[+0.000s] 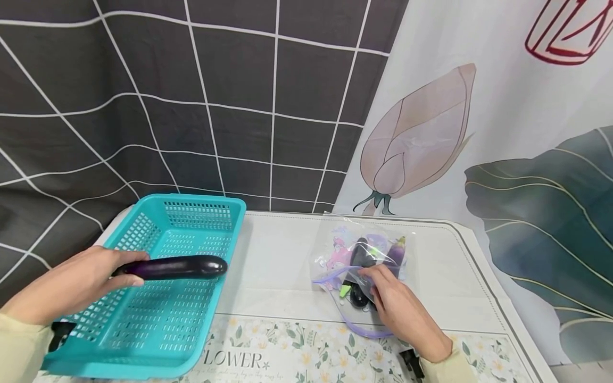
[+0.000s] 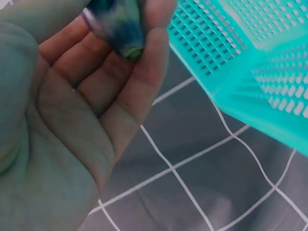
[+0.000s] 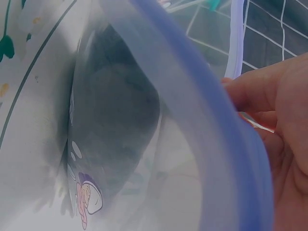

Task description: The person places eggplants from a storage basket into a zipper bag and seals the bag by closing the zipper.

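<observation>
A long dark purple eggplant [image 1: 179, 267] lies level above the turquoise basket [image 1: 230, 298]. My left hand [image 1: 91, 274] grips it by one end between thumb and fingers. In the left wrist view the eggplant's green-tipped end [image 2: 126, 38] shows against the fingers. To the right, a clear zip bag [image 1: 330, 287] with a purple edge and pink printed figures lies on the table. Several eggplants [image 1: 395, 252] are inside it. My right hand [image 1: 399, 306] pinches the bag's edge; in the right wrist view the purple zip strip [image 3: 211, 96] runs up to the fingertips.
The white table [image 1: 273, 266] has a floral printed strip [image 1: 306, 351] along its front, lettered FLOWER. Behind it hangs a dark cloth [image 1: 239, 106] with white grid lines. A light curtain [image 1: 431, 106] with a large flower bud hangs at the right.
</observation>
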`<action>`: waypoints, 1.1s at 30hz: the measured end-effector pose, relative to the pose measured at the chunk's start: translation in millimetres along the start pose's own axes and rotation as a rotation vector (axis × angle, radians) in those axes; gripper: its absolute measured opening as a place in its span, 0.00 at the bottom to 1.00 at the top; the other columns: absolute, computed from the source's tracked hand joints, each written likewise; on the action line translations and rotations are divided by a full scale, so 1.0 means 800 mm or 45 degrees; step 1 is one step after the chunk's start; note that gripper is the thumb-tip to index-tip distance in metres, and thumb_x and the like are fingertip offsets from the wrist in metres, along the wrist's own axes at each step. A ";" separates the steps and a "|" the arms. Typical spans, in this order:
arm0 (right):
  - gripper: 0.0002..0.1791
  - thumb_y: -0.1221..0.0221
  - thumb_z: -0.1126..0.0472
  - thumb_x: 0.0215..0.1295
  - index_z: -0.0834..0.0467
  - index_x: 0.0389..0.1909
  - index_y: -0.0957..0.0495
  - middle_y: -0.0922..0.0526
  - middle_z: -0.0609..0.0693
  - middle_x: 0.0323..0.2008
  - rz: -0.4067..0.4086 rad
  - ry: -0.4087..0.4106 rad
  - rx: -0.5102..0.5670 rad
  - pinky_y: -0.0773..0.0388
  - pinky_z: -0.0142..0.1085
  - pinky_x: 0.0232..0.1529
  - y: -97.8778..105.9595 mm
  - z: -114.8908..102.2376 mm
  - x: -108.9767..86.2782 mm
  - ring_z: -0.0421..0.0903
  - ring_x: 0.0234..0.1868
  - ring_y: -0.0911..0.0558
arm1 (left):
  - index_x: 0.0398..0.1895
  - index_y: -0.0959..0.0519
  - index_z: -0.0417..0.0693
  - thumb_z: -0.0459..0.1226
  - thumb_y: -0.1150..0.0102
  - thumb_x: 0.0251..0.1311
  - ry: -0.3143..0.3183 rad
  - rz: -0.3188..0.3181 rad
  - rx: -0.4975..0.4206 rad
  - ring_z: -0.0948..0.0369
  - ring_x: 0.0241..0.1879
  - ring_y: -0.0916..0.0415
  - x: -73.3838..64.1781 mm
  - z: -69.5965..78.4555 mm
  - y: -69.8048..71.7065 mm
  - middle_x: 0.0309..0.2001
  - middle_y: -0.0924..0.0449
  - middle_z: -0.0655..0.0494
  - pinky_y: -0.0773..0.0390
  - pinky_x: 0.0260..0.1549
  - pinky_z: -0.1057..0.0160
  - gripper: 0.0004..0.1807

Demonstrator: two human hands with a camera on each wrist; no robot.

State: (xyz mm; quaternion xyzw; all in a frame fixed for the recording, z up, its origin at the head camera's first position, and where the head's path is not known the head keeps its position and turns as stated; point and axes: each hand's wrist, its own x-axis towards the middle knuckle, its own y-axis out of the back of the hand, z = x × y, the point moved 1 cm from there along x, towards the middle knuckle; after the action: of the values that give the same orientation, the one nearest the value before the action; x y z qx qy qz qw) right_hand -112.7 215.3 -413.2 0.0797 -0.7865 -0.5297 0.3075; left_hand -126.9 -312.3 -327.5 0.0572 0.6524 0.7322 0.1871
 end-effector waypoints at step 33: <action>0.23 0.38 0.77 0.60 0.60 0.56 0.24 0.22 0.51 0.50 0.010 0.003 0.011 0.23 0.30 0.30 0.000 0.002 0.000 0.40 0.36 0.20 | 0.57 0.19 0.38 0.37 0.24 0.51 -0.006 0.773 -0.119 0.42 0.41 0.15 -0.037 0.162 -0.025 0.50 0.16 0.39 0.17 0.36 0.42 0.29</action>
State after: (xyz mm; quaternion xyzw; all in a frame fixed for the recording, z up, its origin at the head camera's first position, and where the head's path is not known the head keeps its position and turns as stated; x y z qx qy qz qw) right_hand -113.4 216.4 -413.3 0.0787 -0.7887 -0.5249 0.3103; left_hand -53.3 -199.7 -323.5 0.2425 0.5707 0.7837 -0.0362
